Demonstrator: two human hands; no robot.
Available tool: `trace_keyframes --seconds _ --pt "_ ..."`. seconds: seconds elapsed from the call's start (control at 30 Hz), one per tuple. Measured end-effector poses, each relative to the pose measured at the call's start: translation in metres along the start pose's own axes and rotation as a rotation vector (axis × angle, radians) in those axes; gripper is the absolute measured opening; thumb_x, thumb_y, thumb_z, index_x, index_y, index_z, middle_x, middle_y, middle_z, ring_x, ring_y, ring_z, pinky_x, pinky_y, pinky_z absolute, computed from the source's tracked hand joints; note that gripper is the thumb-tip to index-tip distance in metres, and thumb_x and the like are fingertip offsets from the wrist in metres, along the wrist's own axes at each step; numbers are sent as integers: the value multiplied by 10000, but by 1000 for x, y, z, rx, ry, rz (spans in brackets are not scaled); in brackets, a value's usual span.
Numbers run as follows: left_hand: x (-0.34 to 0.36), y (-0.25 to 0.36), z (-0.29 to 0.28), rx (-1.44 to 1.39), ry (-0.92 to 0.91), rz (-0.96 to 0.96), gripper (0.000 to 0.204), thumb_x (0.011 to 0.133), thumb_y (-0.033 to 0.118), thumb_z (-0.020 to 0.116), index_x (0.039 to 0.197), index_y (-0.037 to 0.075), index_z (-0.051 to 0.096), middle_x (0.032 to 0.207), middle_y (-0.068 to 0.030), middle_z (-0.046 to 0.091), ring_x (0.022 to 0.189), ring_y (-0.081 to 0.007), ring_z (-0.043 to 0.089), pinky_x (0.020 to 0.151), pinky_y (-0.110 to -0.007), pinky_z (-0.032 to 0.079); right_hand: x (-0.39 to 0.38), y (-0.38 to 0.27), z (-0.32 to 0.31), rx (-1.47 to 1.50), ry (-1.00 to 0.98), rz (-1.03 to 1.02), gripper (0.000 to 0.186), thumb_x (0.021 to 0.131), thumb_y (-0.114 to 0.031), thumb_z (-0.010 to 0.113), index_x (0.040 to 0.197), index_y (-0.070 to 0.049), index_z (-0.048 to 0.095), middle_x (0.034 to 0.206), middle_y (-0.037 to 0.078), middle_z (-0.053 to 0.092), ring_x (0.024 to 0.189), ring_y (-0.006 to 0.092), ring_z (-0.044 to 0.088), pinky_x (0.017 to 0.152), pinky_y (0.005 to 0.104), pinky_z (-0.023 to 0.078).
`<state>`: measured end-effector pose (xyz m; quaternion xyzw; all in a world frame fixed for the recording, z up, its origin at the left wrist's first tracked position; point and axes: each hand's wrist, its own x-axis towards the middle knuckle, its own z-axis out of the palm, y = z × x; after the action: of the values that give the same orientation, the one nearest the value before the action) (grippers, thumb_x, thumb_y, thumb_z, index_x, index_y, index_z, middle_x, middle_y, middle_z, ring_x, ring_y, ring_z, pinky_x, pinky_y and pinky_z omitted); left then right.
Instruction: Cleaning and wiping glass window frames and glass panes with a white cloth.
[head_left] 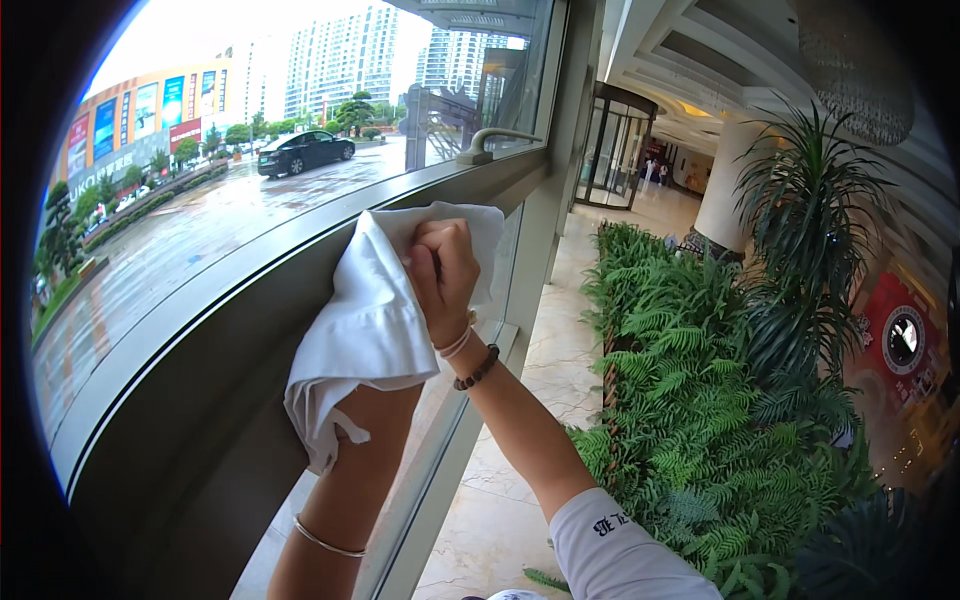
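A white cloth [375,310] hangs bunched against the dark crossbar [200,410] of the window frame, its upper edge just under the sill. My right hand [445,268] is curled into a fist, gripping the upper right part of the cloth. From below, my left forearm [350,500] reaches up beneath the cloth, which covers my left hand, so its fingers are hidden. The loose folds drape down over the left wrist.
A metal window handle [492,143] juts out above and to the right of the cloth. Low glass lies below the crossbar. Right of the window runs a marble floor [560,380], then a bed of ferns [690,430] with a tall spiky plant [810,240].
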<state>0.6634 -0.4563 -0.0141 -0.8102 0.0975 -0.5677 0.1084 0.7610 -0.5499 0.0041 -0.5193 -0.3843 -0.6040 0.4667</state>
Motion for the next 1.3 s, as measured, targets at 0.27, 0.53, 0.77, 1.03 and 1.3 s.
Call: trace_keyframes --seconds 0.27,0.53,0.77,1.03,1.3 --pt "11 25 35 13 -34 -14 660 768 251 612 1374 115 390 1183 -45 506 1046 -251 539 796 -405 475 1 55 -21 -8 0 46 47 822 -14 520 777 -9 506 782 113 537 716 243 514 666 321 434" --pt "28 42 58 56 -54 0 656 766 257 618 1367 116 396 1176 -45 505 1045 -248 535 797 -403 472 4 91 -35 -7 38 69 70 837 -27 511 769 -11 504 775 107 534 689 225 520 632 309 438" --pt "35 48 56 45 -86 0 653 765 263 623 1361 117 401 1170 -46 504 1045 -246 532 799 -401 469 7 97 -34 -11 29 95 48 815 -25 524 773 -12 504 760 108 519 686 238 497 641 326 426" --pt "39 37 28 61 -106 -3 649 764 269 629 1354 118 406 1164 -47 503 1044 -244 528 800 -398 465 6 74 -27 -86 11 64 103 806 -90 552 768 -11 497 759 117 491 739 263 464 679 347 402" --pt "-3 11 -1 56 -157 -9 645 762 276 634 1347 119 411 1157 -48 502 1044 -241 524 802 -396 462 5 31 -11 -102 6 42 117 787 -103 559 749 -15 491 740 114 481 735 269 453 677 354 396"
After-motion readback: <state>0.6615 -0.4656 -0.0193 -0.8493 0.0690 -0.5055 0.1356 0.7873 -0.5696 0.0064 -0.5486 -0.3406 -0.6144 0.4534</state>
